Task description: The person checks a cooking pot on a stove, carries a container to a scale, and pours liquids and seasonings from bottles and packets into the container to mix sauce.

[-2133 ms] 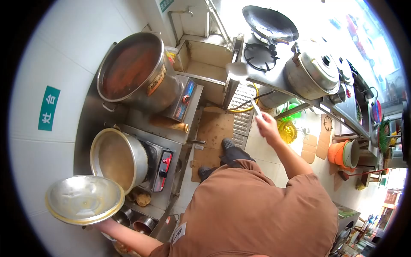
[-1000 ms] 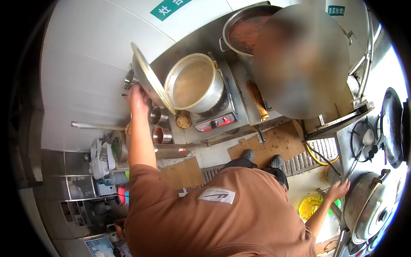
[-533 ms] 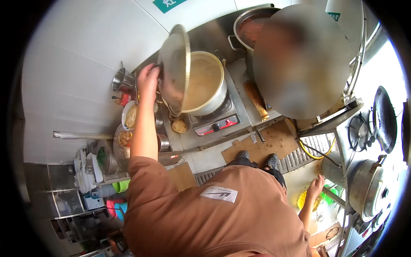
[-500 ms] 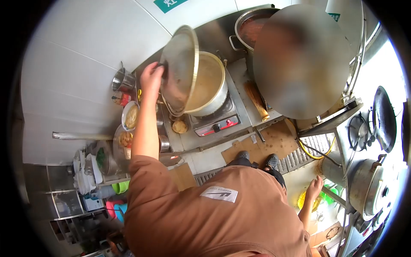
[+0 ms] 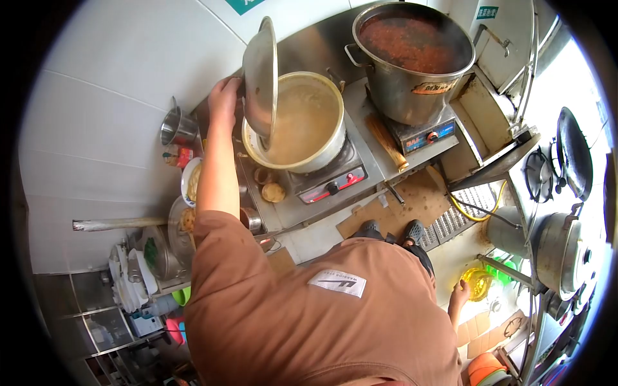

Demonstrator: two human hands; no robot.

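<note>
My left hand is closed on the knob of a large round pot lid. The lid stands almost on edge above the left side of a wide pot, and its lower edge hides part of the rim. Cloudy, pale brown liquid fills the pot, which sits on a gas stove. Down at my right side hangs my right hand, fingers loosely bent, with nothing visible in it. Behind it is a container of yellow liquid.
A tall pot of red, steaming food stands on a second stove. A wooden-handled tool lies between the stoves. Left are a metal pitcher and a white bowl. A lidded pot is at right.
My left hand has moved the lid left and turned it more upright, exposing more of the pot's contents. My right hand has lowered slightly. The blurred patch over the tall pot is gone.
</note>
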